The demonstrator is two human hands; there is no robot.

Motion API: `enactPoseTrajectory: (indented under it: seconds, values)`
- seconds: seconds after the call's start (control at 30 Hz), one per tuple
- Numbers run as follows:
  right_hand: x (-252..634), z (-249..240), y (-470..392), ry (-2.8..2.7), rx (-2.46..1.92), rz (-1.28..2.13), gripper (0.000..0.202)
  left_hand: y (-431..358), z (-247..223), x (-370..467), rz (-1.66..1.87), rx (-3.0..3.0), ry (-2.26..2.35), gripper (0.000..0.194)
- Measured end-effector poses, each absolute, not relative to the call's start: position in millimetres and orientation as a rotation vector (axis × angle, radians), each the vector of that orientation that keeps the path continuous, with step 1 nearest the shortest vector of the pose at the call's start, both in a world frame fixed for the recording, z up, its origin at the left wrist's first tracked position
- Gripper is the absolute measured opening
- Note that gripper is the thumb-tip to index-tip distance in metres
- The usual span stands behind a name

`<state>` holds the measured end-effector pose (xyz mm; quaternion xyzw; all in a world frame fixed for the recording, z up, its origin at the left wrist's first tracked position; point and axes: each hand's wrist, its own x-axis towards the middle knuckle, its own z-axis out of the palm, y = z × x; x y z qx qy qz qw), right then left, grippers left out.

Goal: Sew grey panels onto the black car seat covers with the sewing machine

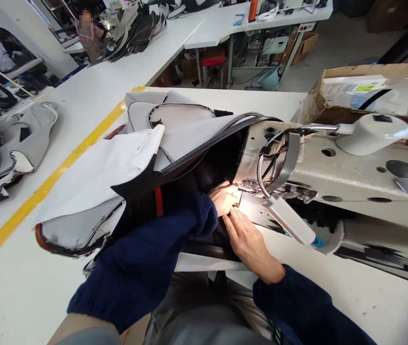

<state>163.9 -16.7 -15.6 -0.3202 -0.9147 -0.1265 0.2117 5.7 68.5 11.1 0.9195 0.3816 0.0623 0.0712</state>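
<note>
A large sewn cover [192,132] in black and pale grey lies across the table, its right part beside the sewing machine [355,172]. My left hand [224,197] is at the lit needle area, its fingers bent down on the black material's edge. Just below it, my right hand [249,239] rests on the same material, fingers stretched out and lying close together, tips near the left hand. A small lamp [292,220] on a bendy metal neck lights the spot. The needle itself is hard to make out.
A cardboard box [311,98] with plastic-wrapped items stands behind the machine. More grey covers [27,139] lie at the far left, past the yellow tape [81,148]. A person [89,36] is at the back left.
</note>
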Motion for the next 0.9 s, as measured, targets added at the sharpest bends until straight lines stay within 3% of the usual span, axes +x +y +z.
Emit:
enactPoseTrajectory:
  seconds: [0.37,0.77,0.9]
  values:
    - [167,-21,9,-2.646,-0.921,-0.281,0.035,78,17,11,-0.007,2.672,1.16,0.024]
    - [175,-13,3,-2.529,-1.17,0.08,0.037,79,29,21,0.045,2.639,1.367,0.02]
    - [169,10,-13,-2.417,-1.444,0.423,0.037,76,19,21,0.128,2.633,1.421,0.022]
